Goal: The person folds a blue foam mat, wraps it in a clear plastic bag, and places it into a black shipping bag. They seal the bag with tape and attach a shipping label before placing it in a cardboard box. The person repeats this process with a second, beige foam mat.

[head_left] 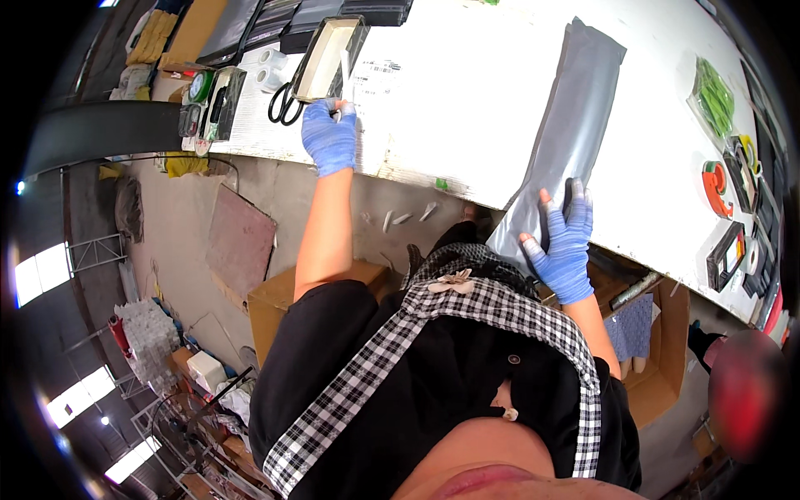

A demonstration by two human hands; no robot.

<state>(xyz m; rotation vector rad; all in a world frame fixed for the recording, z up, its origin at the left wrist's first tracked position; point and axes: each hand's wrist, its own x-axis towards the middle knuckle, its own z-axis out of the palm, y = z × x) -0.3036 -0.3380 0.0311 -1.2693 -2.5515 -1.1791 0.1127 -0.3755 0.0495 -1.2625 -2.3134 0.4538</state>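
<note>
Grey plastic package (581, 100), long and narrow, lies on the white worktop (454, 92) with its far end toward twelve to one o'clock from your right hand (567, 250); its near end comes down past the worktop's edge, at eight to nine o'clock from that hand. You have the right hand, in a blue glove with bare fingertips, spread open over the package's lower part, thumb and forefinger apart and touching the plastic; whether any finger curls under it, you cannot tell from this view. Your left hand (330, 137), gloved the same way, is well apart from the package, which lies at about three o'clock from it. The left fingers are closed in a pinch on a white strip (346, 73) that points to twelve o'clock, in front of a shallow beige tray (325, 67) with a dark rim. Black scissor handles (280, 107) sit just beside that hand at ten o'clock, with clear rolls (269, 68) beyond them. Out at two o'clock from your right hand lies a green packet (715, 98), and an orange tape ring (715, 188) lies nearer three.
</note>
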